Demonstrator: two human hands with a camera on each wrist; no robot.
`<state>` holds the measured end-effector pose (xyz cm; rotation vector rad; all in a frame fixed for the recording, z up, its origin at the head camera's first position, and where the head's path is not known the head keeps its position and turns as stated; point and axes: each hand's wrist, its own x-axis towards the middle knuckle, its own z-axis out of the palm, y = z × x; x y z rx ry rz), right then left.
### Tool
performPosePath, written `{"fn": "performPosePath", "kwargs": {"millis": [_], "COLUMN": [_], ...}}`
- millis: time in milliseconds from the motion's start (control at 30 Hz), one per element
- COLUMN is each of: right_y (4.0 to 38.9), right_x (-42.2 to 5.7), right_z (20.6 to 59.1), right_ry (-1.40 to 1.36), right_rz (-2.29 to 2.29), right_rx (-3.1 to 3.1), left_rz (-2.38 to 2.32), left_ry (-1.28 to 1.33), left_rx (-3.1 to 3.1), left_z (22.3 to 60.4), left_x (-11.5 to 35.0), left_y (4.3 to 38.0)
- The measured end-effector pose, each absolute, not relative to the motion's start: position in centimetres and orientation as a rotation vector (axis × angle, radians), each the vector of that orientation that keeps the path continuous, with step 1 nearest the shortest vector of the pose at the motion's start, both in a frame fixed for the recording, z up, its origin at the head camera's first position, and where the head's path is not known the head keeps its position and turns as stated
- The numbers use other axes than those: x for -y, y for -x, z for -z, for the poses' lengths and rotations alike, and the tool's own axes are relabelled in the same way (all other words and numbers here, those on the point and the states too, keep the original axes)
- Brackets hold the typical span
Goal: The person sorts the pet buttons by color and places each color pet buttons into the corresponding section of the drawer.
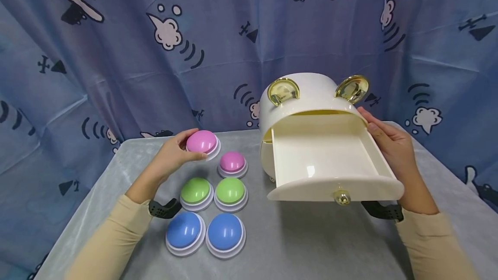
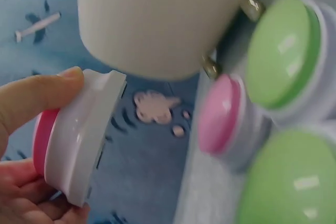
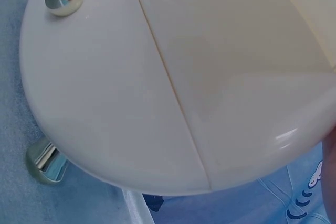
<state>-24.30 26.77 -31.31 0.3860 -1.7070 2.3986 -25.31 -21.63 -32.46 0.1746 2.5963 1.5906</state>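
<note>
In the head view my left hand [image 1: 173,155] grips a round push button with a pink dome [image 1: 201,141] and a white base. The left wrist view shows the thumb [image 2: 42,95] on one side of the white base [image 2: 79,135] and fingers on the other, with the button tilted. My right hand [image 1: 393,144] rests against the right side of a white storage box [image 1: 315,94] with gold ears. The box's upper drawer [image 1: 330,154] is pulled out, and a gold knob [image 1: 342,197] sits on its front.
Left of the box stand another pink button [image 1: 232,162], two green buttons [image 1: 195,190] and two blue buttons [image 1: 225,231] on a grey cloth-covered table [image 1: 307,241]. A blue patterned curtain [image 1: 218,46] hangs behind. Inside the open drawer only its white floor shows.
</note>
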Motion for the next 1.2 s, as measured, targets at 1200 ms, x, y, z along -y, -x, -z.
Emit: {"fn": "performPosePath", "kwargs": {"millis": [1200], "right_y": [24.5], "right_x": [-26.7], "right_z": [31.4], "right_ry": [-0.333], "right_rz": [-2.379], "right_rx": [1.756], "left_rz": [-1.596], "left_ry": [-0.528], "left_rx": [-2.451], "left_z": [23.5], "left_x": [12.0], "left_y": [21.8]}}
